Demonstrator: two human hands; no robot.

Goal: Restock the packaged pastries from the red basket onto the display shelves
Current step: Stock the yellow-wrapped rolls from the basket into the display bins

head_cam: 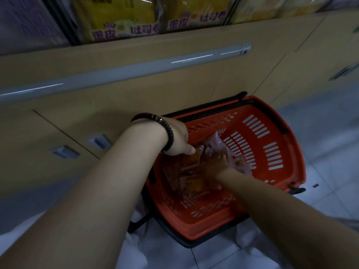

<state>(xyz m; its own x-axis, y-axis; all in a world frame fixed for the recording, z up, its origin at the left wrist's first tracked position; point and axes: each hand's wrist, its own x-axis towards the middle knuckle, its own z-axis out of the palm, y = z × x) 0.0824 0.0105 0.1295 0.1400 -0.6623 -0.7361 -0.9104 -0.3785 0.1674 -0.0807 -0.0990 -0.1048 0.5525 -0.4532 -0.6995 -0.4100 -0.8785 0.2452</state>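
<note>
Pastries (pixel 196 171) loose in bottom of red basket (pixel 272 133), straight below both hands; right hand (pixel 216 166) deepest among them, left hand (pixel 179 140) over left rim; grip of either not discernible; display shelves (pixel 194 35) up and ahead.

I see the red basket (pixel 287 133) open from above, walled on every side; the cabinet (pixel 155 90) stands just behind it, free floor (pixel 330 148) to its right.

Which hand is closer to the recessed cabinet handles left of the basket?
Left. The left hand is at the red basket's rim, right of the recessed handles. The right hand is farther right, down among the pastry packets.
</note>
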